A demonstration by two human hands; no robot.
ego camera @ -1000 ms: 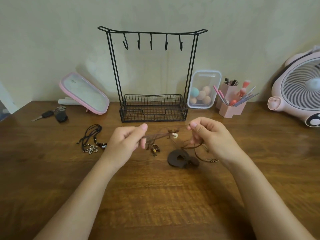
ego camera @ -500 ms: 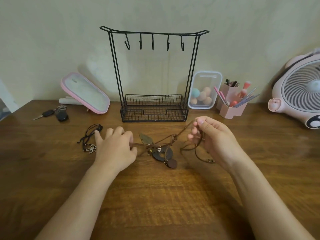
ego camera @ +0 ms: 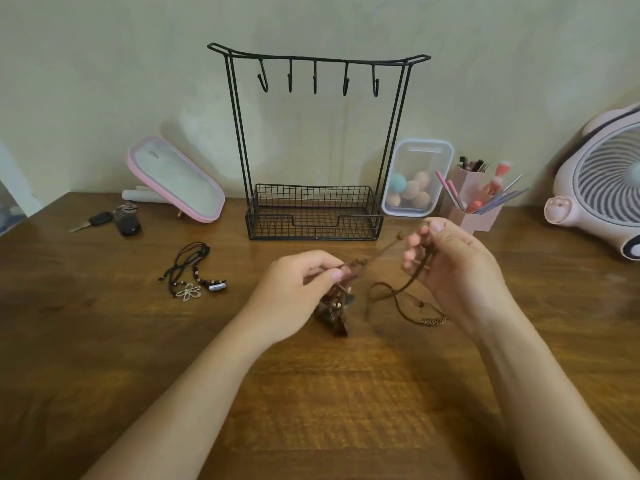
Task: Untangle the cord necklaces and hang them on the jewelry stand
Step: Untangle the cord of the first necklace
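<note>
The wooden bench carries everything, and the black wire jewelry stand stands at its back edge against the wall, with five hooks along its top bar and a mesh basket at its base. A pink fan sits well to the right of the stand, and a pink-rimmed mirror leans just to the stand's left. A clear box of makeup sponges stands just right of the stand, with a pink brush holder beyond it.

In front of the stand, the left hand pinches the brown cord necklaces between thumb and forefinger. The right hand, in front of the stand's right end, has its fingers curled round the same cords. One cord runs taut between the two hands. The pendants bunch in a blur below the left hand, and a loose loop lies on the bench under the right.

Black cord necklaces lie on the bench in front and to the left of the stand. Keys lie farther left.
</note>
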